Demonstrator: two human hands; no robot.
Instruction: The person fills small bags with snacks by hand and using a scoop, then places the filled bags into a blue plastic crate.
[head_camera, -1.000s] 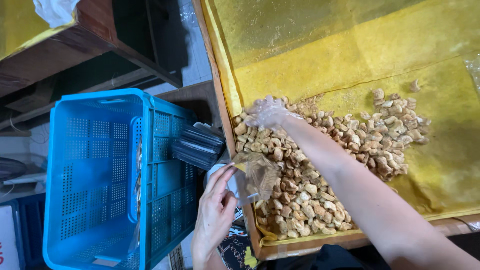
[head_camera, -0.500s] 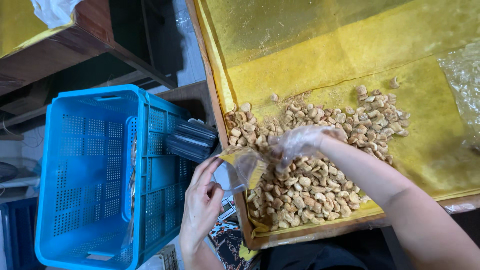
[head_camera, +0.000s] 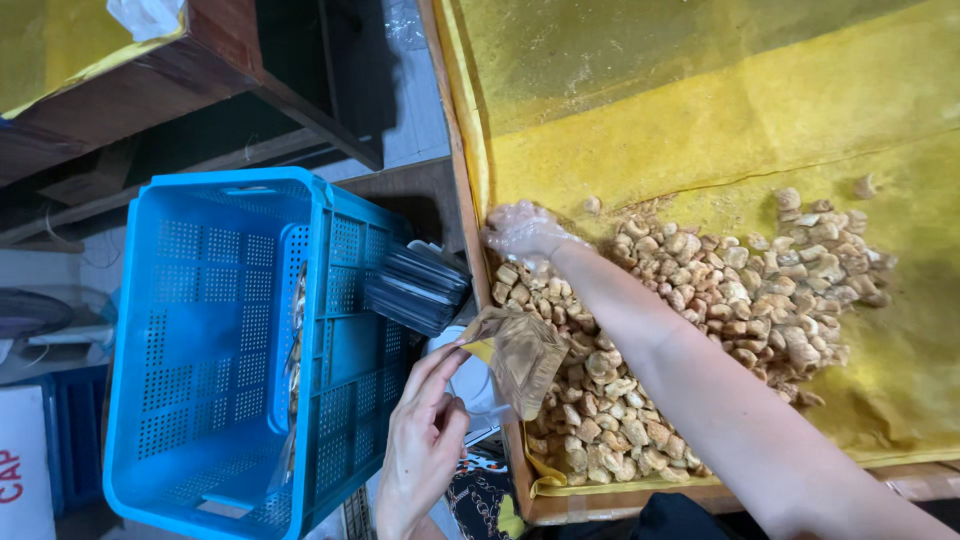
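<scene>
Fingers of the left hand (head_camera: 425, 440) pinched the near corner of a small clear bag (head_camera: 525, 355) that hung mouth-open over the wooden rim of the tray (head_camera: 462, 215) — already partly filled with the pale fried pieces (head_camera: 700, 290) heaped on yellow paper (head_camera: 700, 120). The right hand (head_camera: 522, 230), in a thin plastic glove, lay cupped and half-closed on the heap's far edge just inside the rim; I could not tell whether it held any pieces. Only a narrow gap separated the tray from the blue crate (head_camera: 200, 340), and a stack of dark trays (head_camera: 418, 288) filled part of it — though bare paper lay wide beyond the heap.
</scene>
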